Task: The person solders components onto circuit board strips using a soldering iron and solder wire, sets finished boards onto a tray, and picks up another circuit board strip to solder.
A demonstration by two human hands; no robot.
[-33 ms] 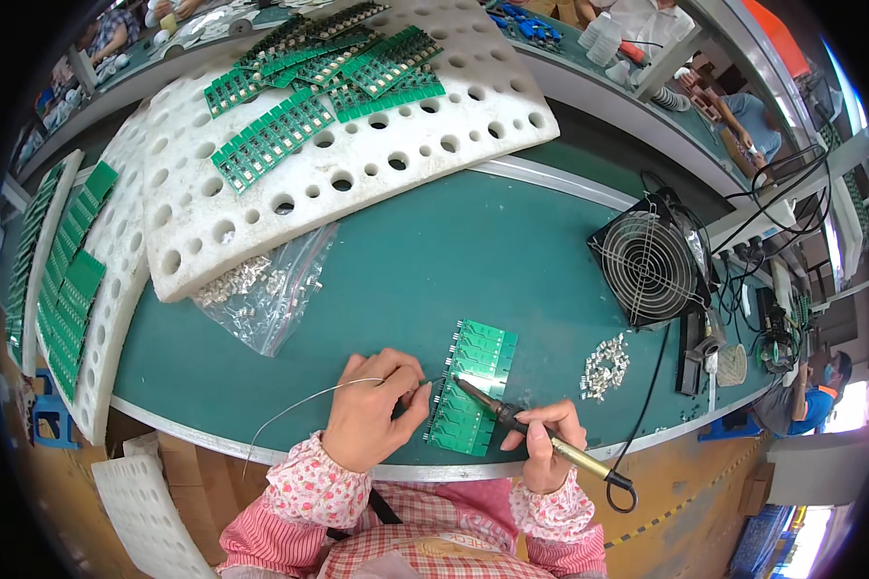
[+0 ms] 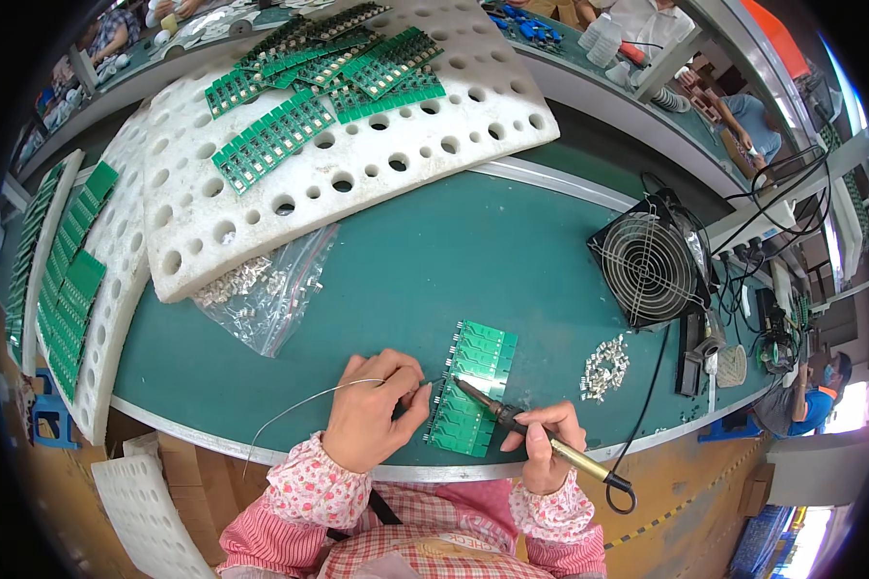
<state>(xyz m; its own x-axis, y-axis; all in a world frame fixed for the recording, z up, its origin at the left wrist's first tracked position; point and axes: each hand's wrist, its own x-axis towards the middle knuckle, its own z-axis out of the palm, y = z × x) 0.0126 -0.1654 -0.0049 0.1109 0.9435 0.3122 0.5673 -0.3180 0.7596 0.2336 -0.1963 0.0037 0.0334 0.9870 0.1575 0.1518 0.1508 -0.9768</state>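
My right hand [image 2: 548, 446] is closed round the handle of a soldering iron [image 2: 512, 417]. The iron's tip meets the left side of a green circuit board panel [image 2: 471, 410] lying on the green bench top, with a row of small metal parts along its left edge. My left hand [image 2: 378, 405] pinches a thin solder wire [image 2: 304, 399], whose loose end trails down to the left. Its fingertips are close to the iron's tip, beside the panel's left edge. The exact contact of wire and tip is too small to tell.
A white foam board [image 2: 357, 188] with round holes holds several green circuit panels [image 2: 272, 138]. A plastic bag [image 2: 275, 299] of small metal parts lies beneath its edge. To the right are a loose pile of connectors [image 2: 604, 368], a black fan [image 2: 650, 259] and cables. Other people work beyond the bench.
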